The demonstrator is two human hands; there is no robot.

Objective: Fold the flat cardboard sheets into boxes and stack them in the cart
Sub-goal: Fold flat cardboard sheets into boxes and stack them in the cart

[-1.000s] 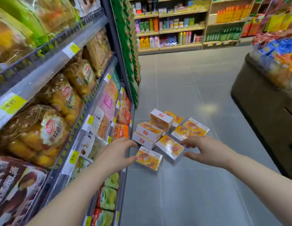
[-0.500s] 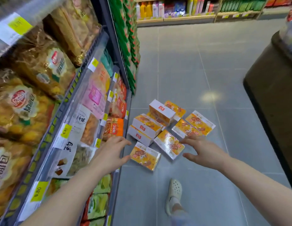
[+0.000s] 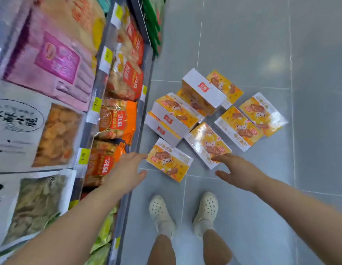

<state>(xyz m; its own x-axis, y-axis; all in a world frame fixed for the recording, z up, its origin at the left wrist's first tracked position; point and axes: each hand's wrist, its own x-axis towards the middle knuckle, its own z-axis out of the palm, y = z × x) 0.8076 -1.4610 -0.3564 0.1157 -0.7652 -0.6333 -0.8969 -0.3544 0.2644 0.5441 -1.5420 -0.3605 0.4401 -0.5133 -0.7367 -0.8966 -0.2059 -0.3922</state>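
Observation:
Several orange-and-white snack boxes lie scattered on the grey tile floor. The nearest box [image 3: 169, 159] lies flat between my hands. A second flat box [image 3: 207, 143] sits just beyond my right fingertips. A taller box [image 3: 201, 92] stands behind them, leaning on two stacked boxes [image 3: 172, 117]. My left hand [image 3: 126, 171] reaches down with fingers apart, its fingertips at the nearest box's left corner. My right hand [image 3: 237, 171] is open too, fingertips over the second box's near edge. Neither hand holds anything. No flat cardboard sheets or cart are visible.
A shop shelf [image 3: 145, 88] full of bagged snacks runs along the left, close to my left arm. Two feet in cream perforated clogs [image 3: 160, 213] stand on the tiles below the boxes. Open floor [image 3: 261, 44] stretches to the right and beyond.
The view has tilted further down and closer to the floor. Both hands have dropped toward the boxes. Both feet have come into view.

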